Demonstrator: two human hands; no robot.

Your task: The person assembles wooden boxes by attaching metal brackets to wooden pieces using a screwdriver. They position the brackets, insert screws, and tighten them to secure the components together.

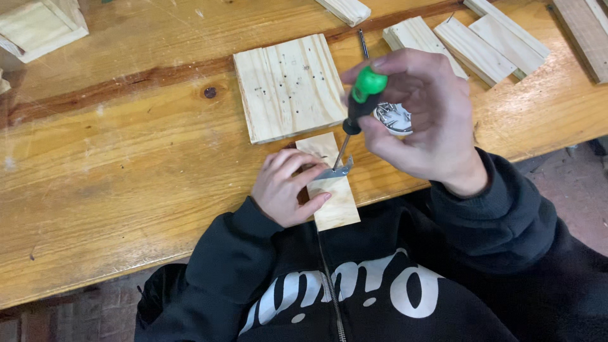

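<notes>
My right hand (pixel 421 123) grips a screwdriver with a green and black handle (pixel 362 95), its shaft angled down to a small metal bracket (pixel 335 171). The bracket lies across a small pale wood block (pixel 332 190) that overhangs the near edge of the wooden table (pixel 126 158). My left hand (pixel 288 187) presses on the block's left side, with a fingertip on the bracket.
A square pine board (pixel 288 85) dotted with small holes lies just beyond the block. Several wood strips (pixel 481 38) sit at the back right, a wooden box (pixel 38 25) at the back left. A round metal piece (pixel 394 119) shows behind my right hand.
</notes>
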